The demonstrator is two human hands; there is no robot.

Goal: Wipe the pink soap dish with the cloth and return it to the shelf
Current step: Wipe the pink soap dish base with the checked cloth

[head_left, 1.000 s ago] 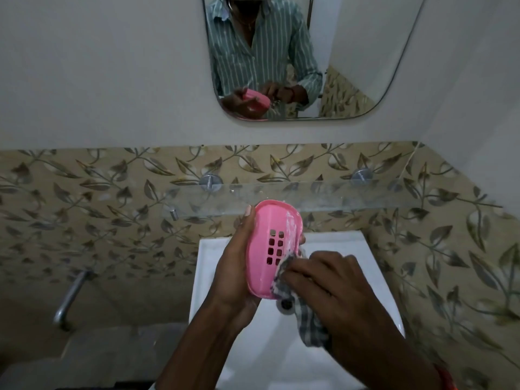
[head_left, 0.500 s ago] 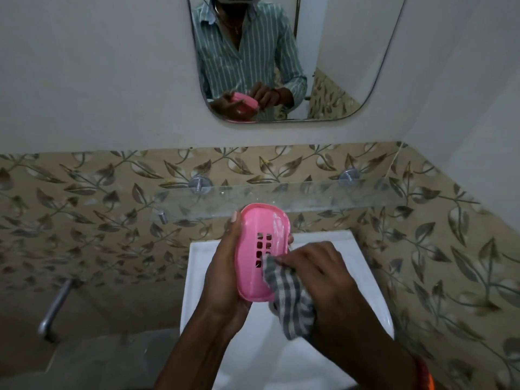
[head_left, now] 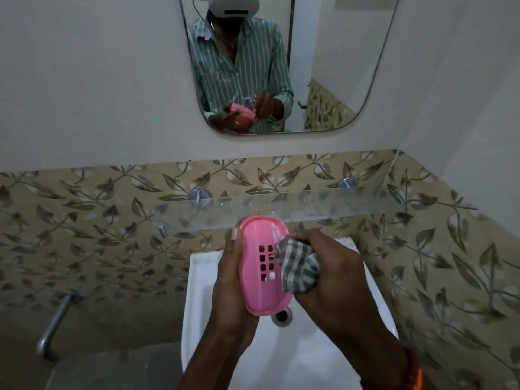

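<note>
While I scan from the left, I see a metal pipe (head_left: 55,322) low on the leaf-patterned tile wall (head_left: 84,235), well apart from the hands. My left hand (head_left: 229,291) comes next, its fingers wrapped round the left edge of the pink soap dish (head_left: 260,266), thumb tip showing near the dish's upper left rim. I hold the dish tilted up over the white washbasin (head_left: 202,277), its slotted face toward me, the lower end just above the drain (head_left: 282,315). Touching the right side of the dish is the grey checked cloth (head_left: 297,270), bunched up and gripped in the fingers of my right hand (head_left: 334,277), which press it against the dish's right rim. Behind the dish runs the glass shelf (head_left: 323,209), fixed to the tiles on round metal mounts; the dish's top end overlaps its front edge in my view, though I cannot tell whether they touch. Above, the wall mirror (head_left: 323,52) reflects a striped shirt and both hands with the dish.
</note>
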